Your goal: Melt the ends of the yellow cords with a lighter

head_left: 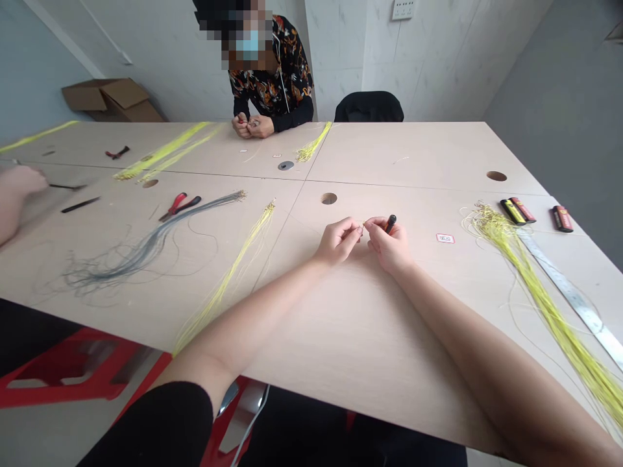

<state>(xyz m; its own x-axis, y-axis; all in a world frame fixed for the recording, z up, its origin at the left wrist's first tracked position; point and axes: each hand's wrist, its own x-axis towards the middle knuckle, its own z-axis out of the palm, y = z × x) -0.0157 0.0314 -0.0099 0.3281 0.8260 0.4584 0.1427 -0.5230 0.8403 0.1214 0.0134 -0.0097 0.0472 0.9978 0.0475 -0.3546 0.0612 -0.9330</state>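
Observation:
Above the middle of the table, my left hand point(337, 241) and my right hand point(390, 248) almost meet at the fingertips. The left fingers pinch something tiny and yellowish point(363, 224), too small to name. My right hand is closed around a slim black-and-orange handled tool point(390, 224); its end stands up past the fingers and its working tip is hidden. To the left of my left hand lies a thin bundle of yellow wires point(243, 251). A small printed label point(445, 239) lies to the right of my right hand.
A thick yellow wire bundle point(540, 285) lies right, beside a metal ruler point(574, 292) and several batteries point(513, 211). Left are grey wires point(160, 240) and red-black pliers point(179, 206). One co-worker point(272, 84) sits opposite; another's hand point(22, 185) is at far left. The table has round holes point(328, 198).

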